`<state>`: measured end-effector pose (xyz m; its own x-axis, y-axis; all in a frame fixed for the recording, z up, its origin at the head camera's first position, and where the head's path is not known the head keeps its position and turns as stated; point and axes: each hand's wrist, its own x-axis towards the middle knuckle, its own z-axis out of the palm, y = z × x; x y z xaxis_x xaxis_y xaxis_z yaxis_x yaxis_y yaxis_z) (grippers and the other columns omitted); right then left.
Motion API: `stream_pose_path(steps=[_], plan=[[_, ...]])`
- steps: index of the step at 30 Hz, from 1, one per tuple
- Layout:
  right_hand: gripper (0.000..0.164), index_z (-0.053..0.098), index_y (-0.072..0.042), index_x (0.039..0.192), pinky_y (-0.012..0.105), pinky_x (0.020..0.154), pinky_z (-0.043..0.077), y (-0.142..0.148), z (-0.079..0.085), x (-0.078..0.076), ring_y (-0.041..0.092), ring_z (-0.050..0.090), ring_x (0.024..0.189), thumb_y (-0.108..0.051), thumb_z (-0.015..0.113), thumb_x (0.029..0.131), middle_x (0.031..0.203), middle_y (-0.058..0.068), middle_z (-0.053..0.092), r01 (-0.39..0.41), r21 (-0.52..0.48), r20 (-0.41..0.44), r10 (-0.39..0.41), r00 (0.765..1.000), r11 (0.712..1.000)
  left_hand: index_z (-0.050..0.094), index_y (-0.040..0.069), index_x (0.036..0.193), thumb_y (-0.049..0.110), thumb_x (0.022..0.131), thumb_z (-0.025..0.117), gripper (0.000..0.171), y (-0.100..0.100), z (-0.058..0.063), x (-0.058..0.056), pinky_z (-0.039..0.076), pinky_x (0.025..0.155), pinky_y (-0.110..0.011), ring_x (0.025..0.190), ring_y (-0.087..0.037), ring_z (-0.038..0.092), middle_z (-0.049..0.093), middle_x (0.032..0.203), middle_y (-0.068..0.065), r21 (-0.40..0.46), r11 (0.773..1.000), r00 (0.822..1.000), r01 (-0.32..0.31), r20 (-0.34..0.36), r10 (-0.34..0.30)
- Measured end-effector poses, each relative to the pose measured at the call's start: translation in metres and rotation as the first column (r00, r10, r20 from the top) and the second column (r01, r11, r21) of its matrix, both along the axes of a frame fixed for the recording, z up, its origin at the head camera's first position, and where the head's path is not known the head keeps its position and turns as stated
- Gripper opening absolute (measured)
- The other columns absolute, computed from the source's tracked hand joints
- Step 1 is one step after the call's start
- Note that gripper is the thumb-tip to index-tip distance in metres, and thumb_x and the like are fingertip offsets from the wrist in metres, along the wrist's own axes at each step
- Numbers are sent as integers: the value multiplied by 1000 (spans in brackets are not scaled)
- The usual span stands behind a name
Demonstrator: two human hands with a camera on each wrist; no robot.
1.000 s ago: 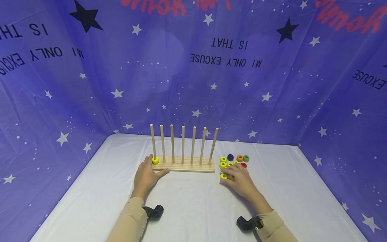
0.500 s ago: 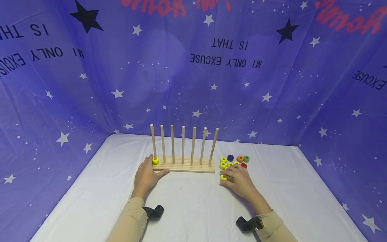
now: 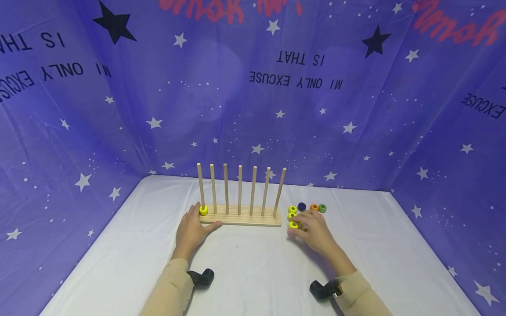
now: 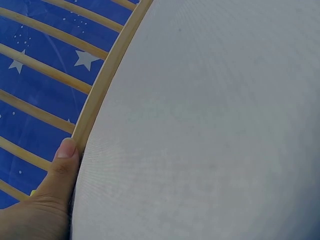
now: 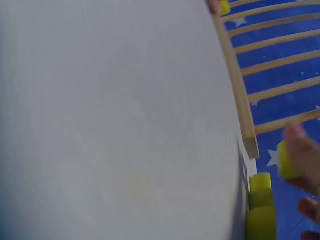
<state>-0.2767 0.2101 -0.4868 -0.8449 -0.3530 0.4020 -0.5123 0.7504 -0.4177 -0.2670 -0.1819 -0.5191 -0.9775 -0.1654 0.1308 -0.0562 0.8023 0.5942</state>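
A wooden peg rack (image 3: 245, 218) stands on the white-covered table, its row of upright pegs facing up. On its leftmost peg sits a yellow bead (image 3: 203, 211) at the base. My left hand (image 3: 191, 230) grips the rack's left end, the thumb (image 4: 64, 155) along the front edge in the left wrist view. To the right of the rack, my right hand (image 3: 316, 230) pinches another yellow bead (image 3: 294, 225) between thumb and fingers. In the right wrist view this held bead (image 5: 286, 162) shows raised above the yellow beads (image 5: 261, 220) on the table.
Beyond my right hand lie a dark blue bead (image 3: 302, 206), an orange bead (image 3: 314, 207) and a green bead (image 3: 322, 208). Some yellow beads (image 3: 292, 209) stand nearby, partly hidden by the hand. A starry purple cloth (image 3: 253, 109) hangs behind the table (image 3: 245, 272).
My right hand has taken up a yellow bead from the front of the group and raised it slightly. The fingers now cover the red bead. My left hand has stayed put.
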Motion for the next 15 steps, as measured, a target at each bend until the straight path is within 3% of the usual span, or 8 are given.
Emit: stream_pose_path(steps=[6,15], plan=[[35,76,-17,110,53,100,42,-3,31,-6,24,54,112,-32,83,79,110,2,72,18,2,40,-18,999,1000,28,1,154,67,74,75,114,0,0,0,28,118,-62,143,-51,32,32,157,-28,5,1000,1000,1,-2,0],[37,73,-15,116,55,101,43,-1,88,-20,25,53,116,-35,78,85,113,3,70,39,42,17,-40,999,998,28,0,154,67,74,75,115,0,0,0,30,117,-62,142,-51,34,33,156,-29,-3,1000,1000,0,-6,0]])
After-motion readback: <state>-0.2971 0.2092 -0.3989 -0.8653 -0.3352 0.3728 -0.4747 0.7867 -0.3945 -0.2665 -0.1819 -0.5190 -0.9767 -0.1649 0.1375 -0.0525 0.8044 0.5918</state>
